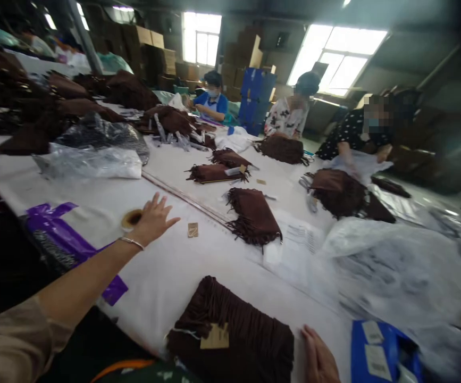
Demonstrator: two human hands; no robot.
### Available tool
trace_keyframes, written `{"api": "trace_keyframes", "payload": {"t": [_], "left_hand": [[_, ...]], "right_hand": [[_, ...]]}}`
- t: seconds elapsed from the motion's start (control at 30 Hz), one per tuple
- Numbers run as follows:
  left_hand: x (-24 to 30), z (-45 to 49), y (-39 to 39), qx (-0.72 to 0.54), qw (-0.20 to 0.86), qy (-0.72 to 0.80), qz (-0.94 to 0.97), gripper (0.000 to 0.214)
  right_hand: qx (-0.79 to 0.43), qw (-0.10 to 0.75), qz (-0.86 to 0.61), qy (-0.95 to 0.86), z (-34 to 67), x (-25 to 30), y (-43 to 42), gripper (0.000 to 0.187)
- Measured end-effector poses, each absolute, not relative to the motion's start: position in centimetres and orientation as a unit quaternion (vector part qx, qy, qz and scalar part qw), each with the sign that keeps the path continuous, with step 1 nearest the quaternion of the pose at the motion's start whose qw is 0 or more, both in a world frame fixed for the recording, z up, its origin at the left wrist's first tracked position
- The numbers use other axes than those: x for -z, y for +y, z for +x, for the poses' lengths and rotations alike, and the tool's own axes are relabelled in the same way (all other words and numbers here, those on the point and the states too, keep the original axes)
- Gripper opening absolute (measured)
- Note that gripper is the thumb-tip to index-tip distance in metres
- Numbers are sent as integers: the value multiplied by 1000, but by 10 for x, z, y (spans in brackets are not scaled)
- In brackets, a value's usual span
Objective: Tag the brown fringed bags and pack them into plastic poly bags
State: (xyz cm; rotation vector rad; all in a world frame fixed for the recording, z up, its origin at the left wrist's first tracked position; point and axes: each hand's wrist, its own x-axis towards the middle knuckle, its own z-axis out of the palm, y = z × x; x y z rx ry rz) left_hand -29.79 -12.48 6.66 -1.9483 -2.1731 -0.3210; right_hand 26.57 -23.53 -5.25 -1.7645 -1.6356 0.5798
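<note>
My left hand [153, 218] reaches far out over the white table [174, 266], fingers spread and open, right beside a roll of tape [131, 218]. A small brown tag [192, 229] lies just past its fingertips. My right hand [318, 356] rests flat at the bottom edge, touching the right side of a folded brown fringed cloth [234, 330] that carries a paper tag [215, 337]. Only part of that hand shows, with fingers extended.
More brown fringed cloths [254, 215] lie across the table, with clear plastic bags [90, 162] at left and right. A blue packet [382, 354] sits at lower right, purple ribbon [60, 229] at left. Three people [290, 109] work at the far side; cardboard boxes behind.
</note>
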Motion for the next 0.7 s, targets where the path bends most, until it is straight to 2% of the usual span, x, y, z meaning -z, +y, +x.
{"api": "trace_keyframes", "payload": {"t": [0.1, 0.17, 0.23, 0.3, 0.47, 0.7], "left_hand": [[-70, -199, -102, 197, -10, -545, -815, 43], [-62, -122, -91, 201, -68, -399, -892, 45], [-47, -50, -82, 171, -67, -273, -944, 46], [-30, 10, -74, 132, -68, -210, -966, 45], [-1, 86, -61, 56, -91, -318, -942, 20], [-8, 69, -22, 51, -171, -442, -879, 13]], "right_hand": [[-219, 332, -682, -614, 261, 49, -239, 58], [-225, 335, -684, -608, 258, 47, -239, 57], [-231, 336, -685, -604, 258, 48, -239, 56], [-234, 339, -685, -601, 260, 51, -239, 56], [-213, 363, -683, -597, 263, 57, -241, 53], [-177, 391, -670, -606, 263, 56, -240, 48]]}}
